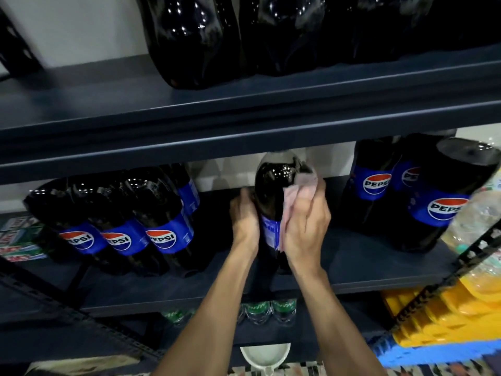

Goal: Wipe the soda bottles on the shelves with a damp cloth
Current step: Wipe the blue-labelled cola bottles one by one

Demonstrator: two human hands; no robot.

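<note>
My left hand grips the bottle from its left side, with the fingers curled round it. My right hand holds the pink cloth and presses it on the right side of the bottle, above the blue label. The bottle stands on the shelf, in the gap between three bottles on the left and other bottles on the right. Under my arms there is a white bowl.

There are perhaps eight Pepsi bottles, one cloth, two hands.
</note>
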